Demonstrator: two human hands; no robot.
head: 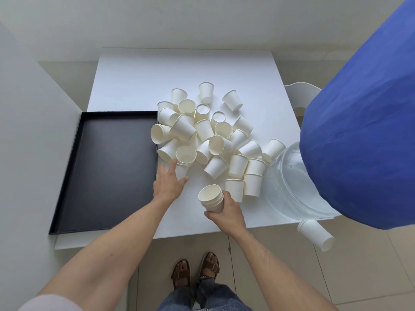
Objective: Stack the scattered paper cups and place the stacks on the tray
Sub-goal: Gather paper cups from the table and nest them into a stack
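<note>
Right hand [226, 209] grips a short stack of nested white paper cups [212, 198] near the counter's [134, 75] front edge; left hand [168, 182], fingers spread wide, touches a loose white paper cup [180, 171].

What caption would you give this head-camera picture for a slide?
Right hand holds a short stack of cups while the open left hand reaches into the scattered paper cups beside the black tray.

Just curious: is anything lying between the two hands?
No. In the head view, only bare white table separates the open left hand from the right hand holding stacked white paper cups.
</note>
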